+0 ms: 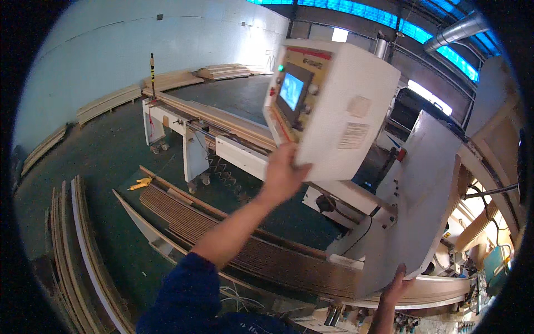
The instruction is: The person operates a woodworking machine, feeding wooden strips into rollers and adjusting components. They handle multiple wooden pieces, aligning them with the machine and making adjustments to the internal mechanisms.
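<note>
My left hand [283, 172] grips the lower front corner of a white control box [356, 106] with a lit screen [290, 92], buttons and a green light. The box sits on a white arm [356, 195] of the machine. Low at the right, my right hand [396, 286] holds the bottom edge of a tall white machine cover [414, 195]; some of its fingers are hidden behind that edge. Below, long brown strips [267, 261] lie stacked along the machine, beside a yellow tool [142, 182].
A white wheeled feed table [194, 156] bearing long boards runs toward the back left. Board stacks [108, 106] line the wall, and more long strips [78, 239] lie at lower left. Machine parts [484, 234] and hoses crowd the right; a metal duct [453, 33] hangs overhead.
</note>
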Demonstrator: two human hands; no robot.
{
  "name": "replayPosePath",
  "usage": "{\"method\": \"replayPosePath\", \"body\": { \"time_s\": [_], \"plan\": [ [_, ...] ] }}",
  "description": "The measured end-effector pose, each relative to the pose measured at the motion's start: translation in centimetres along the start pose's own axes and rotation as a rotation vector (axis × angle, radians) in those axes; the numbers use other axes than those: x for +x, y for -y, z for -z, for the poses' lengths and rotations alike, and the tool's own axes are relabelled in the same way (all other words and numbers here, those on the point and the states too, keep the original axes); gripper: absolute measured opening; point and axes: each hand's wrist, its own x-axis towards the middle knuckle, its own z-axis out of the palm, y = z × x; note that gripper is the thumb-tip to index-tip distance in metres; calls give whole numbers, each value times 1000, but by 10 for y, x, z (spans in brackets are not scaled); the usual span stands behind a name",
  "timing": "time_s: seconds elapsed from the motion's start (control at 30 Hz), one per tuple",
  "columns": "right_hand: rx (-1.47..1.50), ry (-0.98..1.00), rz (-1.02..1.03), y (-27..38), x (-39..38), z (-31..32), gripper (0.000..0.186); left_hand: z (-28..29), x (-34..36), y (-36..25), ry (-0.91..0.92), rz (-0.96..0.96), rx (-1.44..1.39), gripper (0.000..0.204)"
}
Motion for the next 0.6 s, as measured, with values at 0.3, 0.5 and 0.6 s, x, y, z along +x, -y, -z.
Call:
{"method": "replayPosePath", "body": {
  "time_s": [0.3, 0.5, 0.6],
  "plan": [
    [61, 18, -31, 10, -3, -7, 57, -118, 14, -43, -45, -280, 117, 57],
    [90, -26, -25, -9, -4, -4, 58, -55, 79, -9, 68, 209, 153, 68],
    [42, -48, -65, 0, -5, -9, 56, -20, 111, 13, 32, 142, 352, 64]
  ]
}}
